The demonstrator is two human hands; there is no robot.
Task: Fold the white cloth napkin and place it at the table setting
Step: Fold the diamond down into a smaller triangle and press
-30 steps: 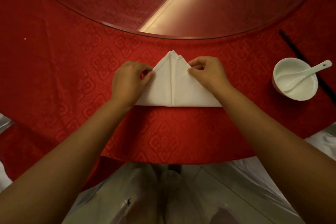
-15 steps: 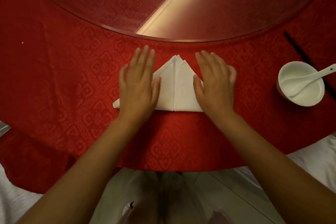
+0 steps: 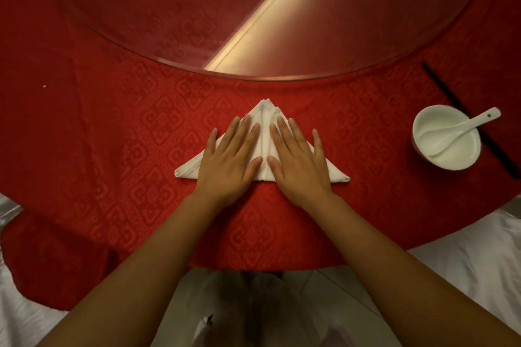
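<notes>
The white cloth napkin [image 3: 264, 121] lies folded into a flat triangle on the red tablecloth [image 3: 112, 149], its tip pointing away from me and a crease running down its middle. My left hand [image 3: 229, 159] lies flat on the left half, fingers spread, palm down. On the right half my right hand [image 3: 300, 162] rests the same way. Only the napkin's tip, its centre strip and its two side corners show past my hands. Neither hand grips anything.
A white bowl [image 3: 446, 138] with a white spoon [image 3: 462, 128] in it stands at the right, beside dark chopsticks [image 3: 462, 110]. A round glass turntable [image 3: 253, 22] fills the far side. The table's near edge curves just below my wrists.
My hands went from pinching the napkin's slanted edges to lying flat, then slid inward toward the centre crease. Both side corners of the napkin now show.
</notes>
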